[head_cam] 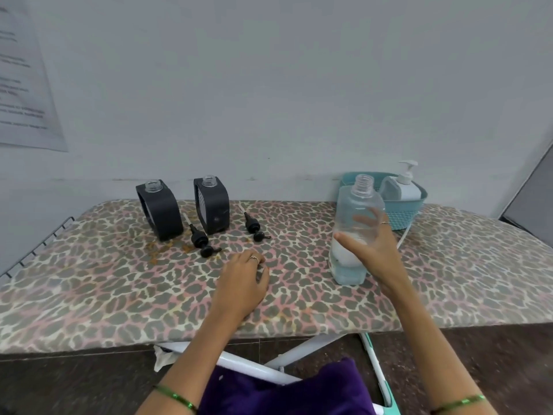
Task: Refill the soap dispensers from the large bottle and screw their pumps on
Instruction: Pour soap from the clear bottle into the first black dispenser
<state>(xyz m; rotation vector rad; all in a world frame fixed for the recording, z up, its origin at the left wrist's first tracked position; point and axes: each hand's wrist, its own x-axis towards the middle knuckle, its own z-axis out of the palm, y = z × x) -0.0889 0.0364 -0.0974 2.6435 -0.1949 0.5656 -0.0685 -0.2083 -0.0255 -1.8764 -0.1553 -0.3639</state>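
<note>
Two black soap dispensers stand uncapped at the back of the leopard-print board, one on the left (160, 209) and one to its right (212, 205). A black pump (201, 241) lies in front of the left dispenser, and another pump (254, 227) lies right of the second. The large clear bottle (354, 232) stands upright and uncapped, with a little liquid at its bottom. My right hand (371, 247) grips its middle, fingers wrapped behind it. My left hand (244, 280) rests on the board with fingers curled under, holding nothing that I can see.
A teal basket (404, 212) at the back right holds a white pump bottle (405, 187). The board (119, 295) stands against a wall; a wire rack edge (39, 247) runs along its left end. Brownish stains mark the cloth near the pumps.
</note>
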